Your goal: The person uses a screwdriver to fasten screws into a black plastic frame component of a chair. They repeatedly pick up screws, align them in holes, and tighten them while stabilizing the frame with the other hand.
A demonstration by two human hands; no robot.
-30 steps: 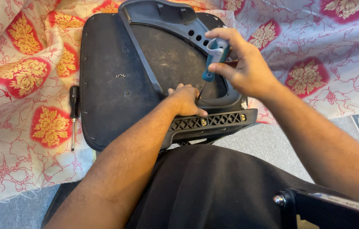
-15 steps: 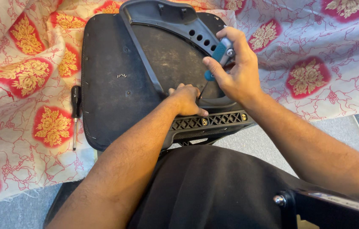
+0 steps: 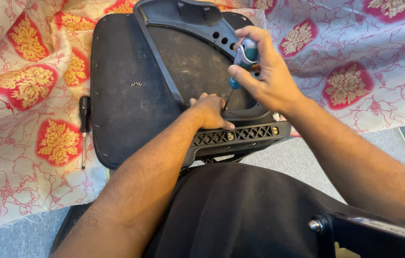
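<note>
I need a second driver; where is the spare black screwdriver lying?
In the head view the black screwdriver lies on the patterned cloth, just off the left edge of the black seat pad, away from both hands.

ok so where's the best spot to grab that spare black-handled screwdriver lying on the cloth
Probably by the thick black handle of the black-handled screwdriver, coming from above. It lies flat on the red and cream floral cloth, left of the black seat pad, handle at the far end, thin metal shaft pointing towards the person. The handle lies free; the shaft is too slim for a firm grip.
</note>
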